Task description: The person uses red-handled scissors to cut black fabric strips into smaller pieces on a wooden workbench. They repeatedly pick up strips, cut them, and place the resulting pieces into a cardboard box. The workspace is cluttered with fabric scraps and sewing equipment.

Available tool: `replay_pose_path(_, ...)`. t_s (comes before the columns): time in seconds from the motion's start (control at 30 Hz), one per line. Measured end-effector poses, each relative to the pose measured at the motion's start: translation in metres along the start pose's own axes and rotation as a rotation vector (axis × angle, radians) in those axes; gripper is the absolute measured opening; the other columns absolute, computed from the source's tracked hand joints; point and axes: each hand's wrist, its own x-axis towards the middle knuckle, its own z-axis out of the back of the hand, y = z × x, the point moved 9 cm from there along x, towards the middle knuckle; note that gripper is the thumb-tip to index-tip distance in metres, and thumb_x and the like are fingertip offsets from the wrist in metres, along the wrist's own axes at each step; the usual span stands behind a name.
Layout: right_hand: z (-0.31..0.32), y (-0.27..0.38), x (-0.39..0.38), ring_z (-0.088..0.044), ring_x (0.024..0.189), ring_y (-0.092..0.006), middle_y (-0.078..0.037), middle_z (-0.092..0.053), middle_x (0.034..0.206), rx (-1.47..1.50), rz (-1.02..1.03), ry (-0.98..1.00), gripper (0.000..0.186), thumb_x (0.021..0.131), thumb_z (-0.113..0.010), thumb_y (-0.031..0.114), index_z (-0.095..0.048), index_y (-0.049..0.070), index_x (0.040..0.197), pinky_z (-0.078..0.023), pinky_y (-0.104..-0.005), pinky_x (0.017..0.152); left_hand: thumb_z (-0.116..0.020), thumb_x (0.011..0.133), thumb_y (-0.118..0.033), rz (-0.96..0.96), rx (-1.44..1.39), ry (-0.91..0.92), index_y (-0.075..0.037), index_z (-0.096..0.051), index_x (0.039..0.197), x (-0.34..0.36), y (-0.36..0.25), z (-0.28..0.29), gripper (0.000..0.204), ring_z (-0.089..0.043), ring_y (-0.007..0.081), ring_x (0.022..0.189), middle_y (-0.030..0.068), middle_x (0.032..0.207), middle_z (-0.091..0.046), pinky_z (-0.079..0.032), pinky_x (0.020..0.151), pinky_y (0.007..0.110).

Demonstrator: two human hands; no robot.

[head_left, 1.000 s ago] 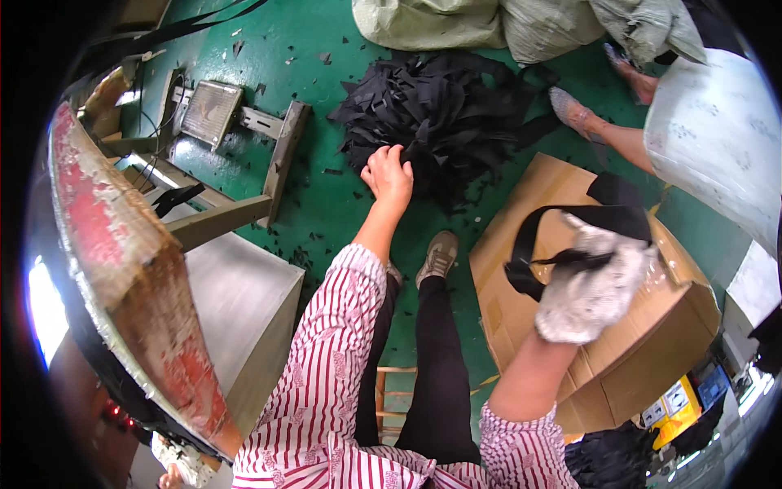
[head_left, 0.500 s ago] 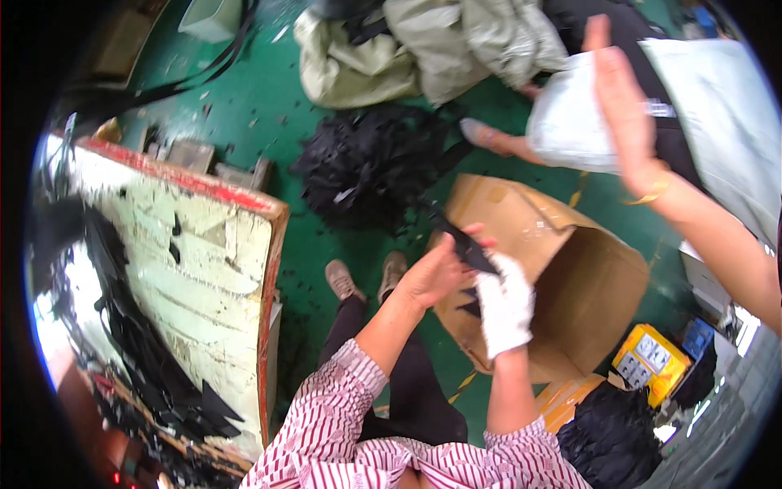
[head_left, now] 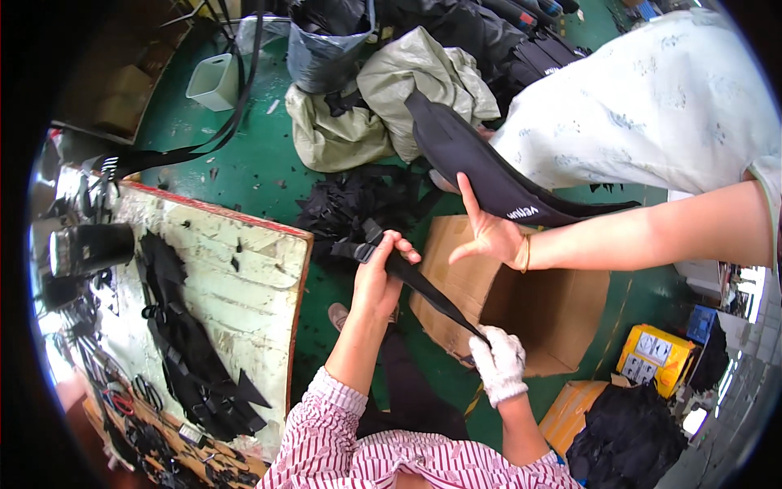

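Observation:
My bare left hand (head_left: 375,273) grips a black strap (head_left: 428,292) near its end with a black buckle (head_left: 365,243). My right hand (head_left: 500,365), in a white knitted glove, is closed on the strap's lower right end, so the strap runs diagonally between them. Just right of my left hand, a co-worker's hand (head_left: 490,238) is spread open beside a dark padded curved belt (head_left: 460,147) with white lettering. Behind my left hand lies a heap of black fabric strips (head_left: 334,200); below the strap stands an open cardboard box (head_left: 574,301).
A worn worktable (head_left: 269,269) with black straps and scissors is at left. Sacks (head_left: 432,69), a bagged bin (head_left: 326,57) and a white bin (head_left: 208,81) stand behind. A co-worker in pale clothing (head_left: 619,106) is at right, above yellow packaging (head_left: 656,359) and black material (head_left: 619,432).
My hands have come together on the strap and then drawn apart, stretching it diagonally. The co-worker's hand has come down toward the centre, and the padded belt has appeared. The view has shifted.

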Motion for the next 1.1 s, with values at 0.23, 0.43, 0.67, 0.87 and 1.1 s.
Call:
replay_pose_path(0.23,0.052,0.022,0.003,-0.060,0.074,-0.0289,-0.012,-0.067,0.087,0.033,0.063,-0.171,0.022,0.073,-0.069,0.013,-0.065,0.004,0.092,-0.046,-0.0383,0.071,-0.059,0.089,-0.020,-0.315,0.428,0.111,-0.003,-0.058,0.093,-0.030,-0.063,-0.094,0.017,-0.060,0.0162,0.077,0.0057,0.084,-0.061,-0.048,0.075,0.031)
replay_pose_path(0.43,0.088,0.035,0.019,-0.058,0.080,-0.0297,-0.012,-0.065,0.087,-0.046,0.017,-0.251,0.023,0.073,-0.070,0.011,-0.065,0.004,0.094,-0.046,-0.0394,0.075,-0.062,0.087,-0.018,-0.432,0.603,0.145,-0.003,-0.062,0.096,-0.033,-0.086,-0.123,0.017,-0.059,0.0100,0.086,0.0042,0.092,-0.064,-0.045,0.075,0.025)
replay_pose_path(0.67,0.105,0.032,0.036,-0.059,0.077,-0.0303,-0.013,-0.066,0.086,-0.203,0.052,-0.244,0.021,0.076,-0.070,0.016,-0.064,0.005,0.093,-0.045,-0.0401,0.071,-0.061,0.085,-0.012,-0.119,0.313,0.291,-0.003,-0.053,0.108,-0.006,-0.071,-0.128,0.026,-0.061,0.0126,0.080,0.0093,0.097,-0.065,-0.048,0.064,0.024)
replay_pose_path(0.87,0.128,0.050,0.035,-0.061,0.066,-0.0285,-0.012,-0.065,0.076,-0.244,0.142,-0.286,0.022,0.075,-0.071,0.015,-0.063,0.004,0.093,-0.045,-0.0377,0.065,-0.069,0.079,-0.023,-0.496,0.999,0.144,-0.005,-0.060,0.090,-0.011,-0.100,-0.167,0.023,-0.055,0.0062,0.068,0.0023,0.081,-0.063,-0.036,0.053,0.019)
replay_pose_path(1.1,0.130,0.027,0.046,-0.060,0.059,-0.0258,-0.013,-0.062,0.069,-0.083,0.033,-0.272,0.025,0.077,-0.070,0.015,-0.062,0.002,0.097,-0.046,-0.0357,0.059,-0.065,0.084,-0.025,-0.010,0.691,0.325,-0.007,-0.060,0.092,-0.001,-0.056,-0.169,0.020,-0.055,0.0102,0.064,0.0031,0.080,-0.061,-0.042,0.059,0.022)
